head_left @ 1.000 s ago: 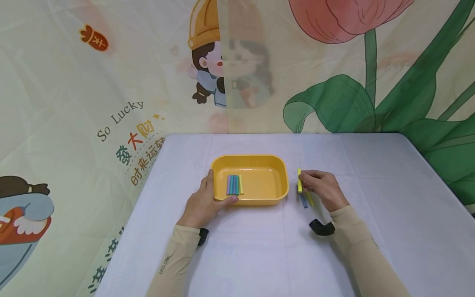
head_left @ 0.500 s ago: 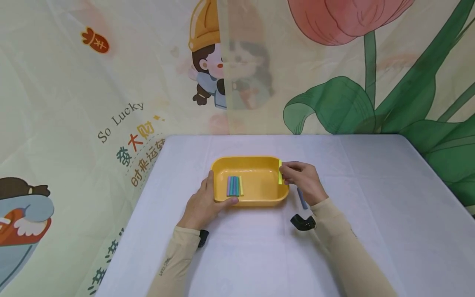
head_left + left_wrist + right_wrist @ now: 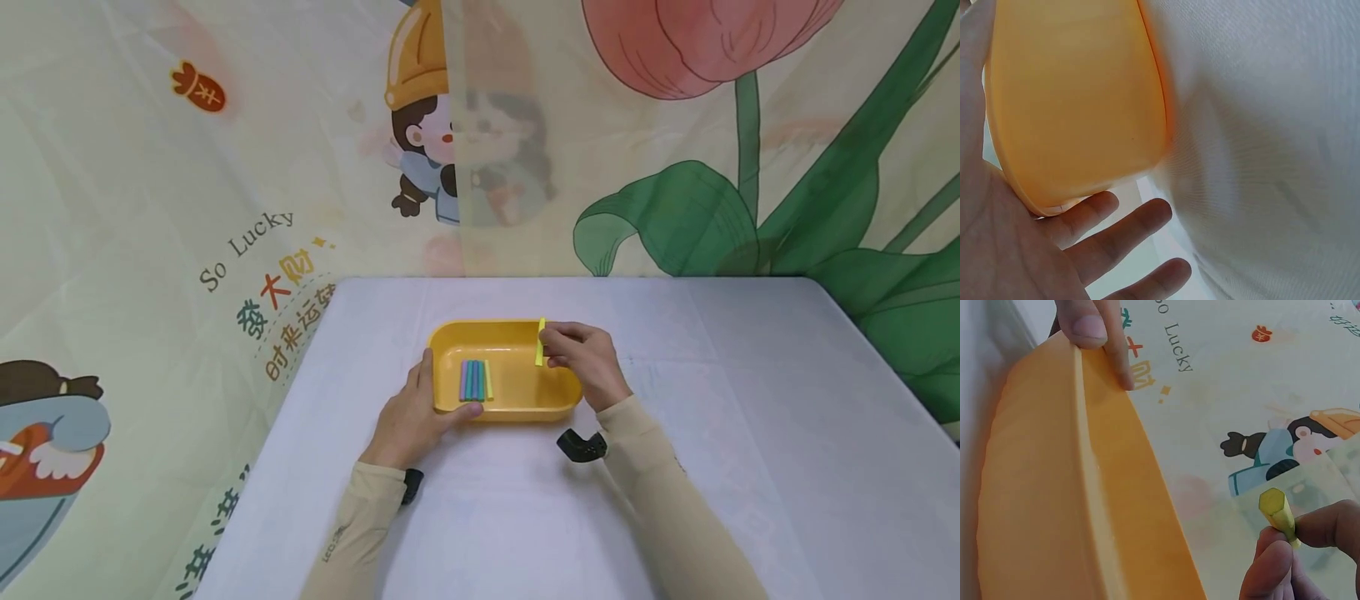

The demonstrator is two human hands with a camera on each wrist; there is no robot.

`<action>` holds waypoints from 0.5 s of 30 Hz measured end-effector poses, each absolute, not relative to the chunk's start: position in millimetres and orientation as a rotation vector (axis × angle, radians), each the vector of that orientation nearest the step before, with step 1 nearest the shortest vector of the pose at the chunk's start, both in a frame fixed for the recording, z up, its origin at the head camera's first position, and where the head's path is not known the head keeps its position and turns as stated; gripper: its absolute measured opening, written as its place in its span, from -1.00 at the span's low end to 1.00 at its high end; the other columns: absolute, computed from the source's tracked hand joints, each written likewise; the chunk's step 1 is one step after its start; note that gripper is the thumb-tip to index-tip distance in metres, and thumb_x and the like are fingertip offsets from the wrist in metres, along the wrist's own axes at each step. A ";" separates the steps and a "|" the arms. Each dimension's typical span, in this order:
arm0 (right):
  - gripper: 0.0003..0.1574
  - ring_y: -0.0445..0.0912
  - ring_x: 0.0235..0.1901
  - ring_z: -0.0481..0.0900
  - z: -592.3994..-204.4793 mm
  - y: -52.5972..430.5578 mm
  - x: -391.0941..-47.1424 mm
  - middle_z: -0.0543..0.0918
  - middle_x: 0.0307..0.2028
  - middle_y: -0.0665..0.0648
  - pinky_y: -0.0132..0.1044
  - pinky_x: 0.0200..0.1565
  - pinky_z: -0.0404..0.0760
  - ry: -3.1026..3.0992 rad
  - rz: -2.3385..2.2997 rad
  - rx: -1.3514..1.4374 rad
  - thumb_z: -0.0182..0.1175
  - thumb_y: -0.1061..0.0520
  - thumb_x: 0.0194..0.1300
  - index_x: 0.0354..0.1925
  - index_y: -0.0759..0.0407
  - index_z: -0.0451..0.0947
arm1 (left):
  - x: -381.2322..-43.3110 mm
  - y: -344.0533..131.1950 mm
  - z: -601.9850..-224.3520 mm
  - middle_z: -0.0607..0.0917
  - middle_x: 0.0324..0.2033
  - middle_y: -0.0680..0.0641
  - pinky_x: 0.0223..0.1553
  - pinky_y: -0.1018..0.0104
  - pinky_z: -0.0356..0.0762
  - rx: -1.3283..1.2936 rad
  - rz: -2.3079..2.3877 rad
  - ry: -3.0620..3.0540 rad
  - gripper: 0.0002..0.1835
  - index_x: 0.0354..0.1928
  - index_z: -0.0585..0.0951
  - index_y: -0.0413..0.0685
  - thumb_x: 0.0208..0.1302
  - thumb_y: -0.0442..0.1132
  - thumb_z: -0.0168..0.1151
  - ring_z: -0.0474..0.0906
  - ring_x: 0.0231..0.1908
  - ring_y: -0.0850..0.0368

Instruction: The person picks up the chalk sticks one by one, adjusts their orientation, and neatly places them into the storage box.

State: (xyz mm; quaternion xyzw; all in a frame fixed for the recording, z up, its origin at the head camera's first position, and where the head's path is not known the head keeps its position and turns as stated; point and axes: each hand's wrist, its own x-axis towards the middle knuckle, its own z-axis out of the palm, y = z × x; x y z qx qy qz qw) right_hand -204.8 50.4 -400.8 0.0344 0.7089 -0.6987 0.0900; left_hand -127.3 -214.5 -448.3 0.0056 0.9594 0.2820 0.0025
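A yellow plastic tray (image 3: pixel 532 415) stands on the white-covered table. My left hand (image 3: pixel 405 425) holds its left end, thumb over the front rim and fingers along the side; the left wrist view shows these fingers (image 3: pixel 1122 240) spread by the tray's outer wall. Between thumb and fingertips, my right hand (image 3: pixel 588 362) pinches a yellow stick (image 3: pixel 540 343) upright over the tray's right part. Its six-sided end shows in the right wrist view, where the stick (image 3: pixel 1277 509) is above the rim. Inside the tray, on the left, several purple, blue, green and yellow sticks (image 3: pixel 476 381) lie side by side.
White cloth covers the table (image 3: pixel 750 417) around the tray. A printed curtain (image 3: pixel 300 125) hangs behind its back edge. Black wrist mounts (image 3: pixel 582 446) stick out beside both sleeves.
My right hand has carried the yellow stick leftward from the table to over the tray. A blue and another yellow stick on the table are now hidden behind it. My left hand stays put.
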 end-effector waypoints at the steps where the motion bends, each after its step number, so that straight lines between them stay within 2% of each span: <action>1: -0.48 0.02 -0.19 0.65 -401.7 47.9 -205.2 0.63 0.02 0.26 -0.24 -0.09 0.70 2.104 -2.084 0.093 0.36 0.04 0.33 0.13 0.32 0.60 | -127.3 -214.5 -448.6 0.14 0.53 -0.24 0.27 -0.07 0.41 0.014 0.883 3.010 0.47 0.62 -0.22 -0.13 -0.04 0.70 0.12 0.41 0.29 -0.30; 5: -0.52 0.02 -0.20 0.65 -405.9 36.8 -206.5 0.64 -0.01 0.27 -0.21 -0.09 0.69 2.104 -2.077 0.066 0.36 0.07 0.33 0.11 0.34 0.61 | -127.7 -214.8 -449.3 0.15 0.53 -0.24 0.28 -0.07 0.40 0.008 0.885 3.013 0.45 0.62 -0.22 -0.13 -0.01 0.66 0.17 0.42 0.29 -0.29; 10: -0.56 0.01 -0.22 0.66 -414.3 22.5 -206.7 0.68 -0.07 0.24 -0.11 -0.04 0.68 2.146 -1.984 0.073 0.35 0.09 0.33 0.09 0.30 0.63 | -128.2 -215.1 -450.4 0.14 0.53 -0.24 0.28 -0.07 0.40 0.010 0.879 3.015 0.46 0.62 -0.22 -0.14 -0.03 0.69 0.13 0.42 0.29 -0.29; 15: -0.64 -0.02 -0.32 0.63 -425.4 9.8 -207.7 0.71 -0.18 0.18 -0.18 -0.11 0.68 2.275 -1.740 0.066 0.36 0.08 0.33 0.02 0.23 0.67 | -129.3 -215.5 -452.6 0.12 0.54 -0.22 0.28 -0.06 0.41 0.020 0.877 3.008 0.47 0.62 -0.25 -0.12 -0.04 0.72 0.08 0.41 0.29 -0.28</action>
